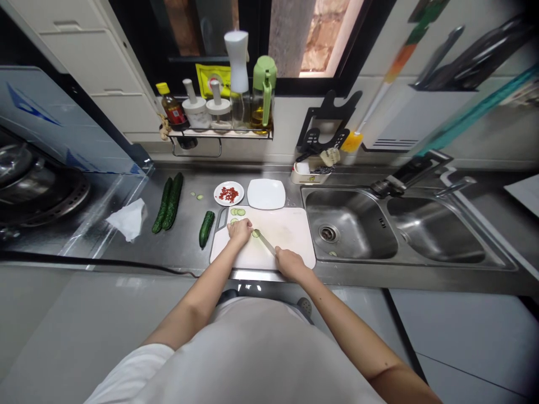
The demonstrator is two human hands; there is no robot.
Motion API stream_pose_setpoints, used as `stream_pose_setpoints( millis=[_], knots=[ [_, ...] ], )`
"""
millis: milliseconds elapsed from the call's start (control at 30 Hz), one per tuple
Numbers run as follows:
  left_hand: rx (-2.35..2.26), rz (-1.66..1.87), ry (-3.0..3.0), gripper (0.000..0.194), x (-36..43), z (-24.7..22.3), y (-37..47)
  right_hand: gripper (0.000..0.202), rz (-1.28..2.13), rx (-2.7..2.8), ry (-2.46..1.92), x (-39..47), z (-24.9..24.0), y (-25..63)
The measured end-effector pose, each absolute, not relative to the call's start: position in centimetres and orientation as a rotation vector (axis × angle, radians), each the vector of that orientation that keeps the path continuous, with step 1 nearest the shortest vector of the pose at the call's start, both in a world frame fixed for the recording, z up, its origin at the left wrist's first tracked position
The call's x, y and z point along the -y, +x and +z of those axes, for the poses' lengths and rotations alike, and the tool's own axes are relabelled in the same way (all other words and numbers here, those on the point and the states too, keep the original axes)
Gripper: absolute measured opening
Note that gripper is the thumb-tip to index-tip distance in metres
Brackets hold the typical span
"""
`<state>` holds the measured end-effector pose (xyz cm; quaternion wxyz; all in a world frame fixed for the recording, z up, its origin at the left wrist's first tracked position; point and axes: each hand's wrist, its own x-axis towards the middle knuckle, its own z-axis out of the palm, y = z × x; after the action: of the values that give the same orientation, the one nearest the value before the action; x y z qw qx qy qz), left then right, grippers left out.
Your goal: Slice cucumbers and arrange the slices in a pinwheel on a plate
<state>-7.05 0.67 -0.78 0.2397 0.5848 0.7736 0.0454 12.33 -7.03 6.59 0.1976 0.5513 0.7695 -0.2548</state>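
Note:
My right hand [290, 264] is closed round the handle of a kitchen knife [267, 244], its blade angled up and left over the white cutting board [290, 235]. At the blade's tip lies a thin cucumber slice [255, 233]. My left hand [240, 232] is closed beside that slice, its fingers curled; what they grip, if anything, is hidden. Just beyond the left hand, several cucumber slices [238, 212] lie at the board's upper left. Left of the board rests a cut length of cucumber [206, 229], and farther left two whole cucumbers [167, 203] lie side by side.
Behind the board stand a small plate of chopped red pieces [228, 194] and a white square plate [266, 194]. A double sink [351, 224] adjoins on the right. A crumpled tissue [128, 219] lies left, near the stove [37, 185]. Bottles and jars fill a wall rack [221, 133].

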Motion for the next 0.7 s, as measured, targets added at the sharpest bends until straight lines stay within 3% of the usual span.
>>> stream_pose_setpoints(
  millis=[700],
  knots=[
    [-2.117,0.157,1.596,0.012,-0.62,-0.81,-6.83,0.031,-0.669,-2.145,1.549,7.33,7.13,12.27]
  ],
)
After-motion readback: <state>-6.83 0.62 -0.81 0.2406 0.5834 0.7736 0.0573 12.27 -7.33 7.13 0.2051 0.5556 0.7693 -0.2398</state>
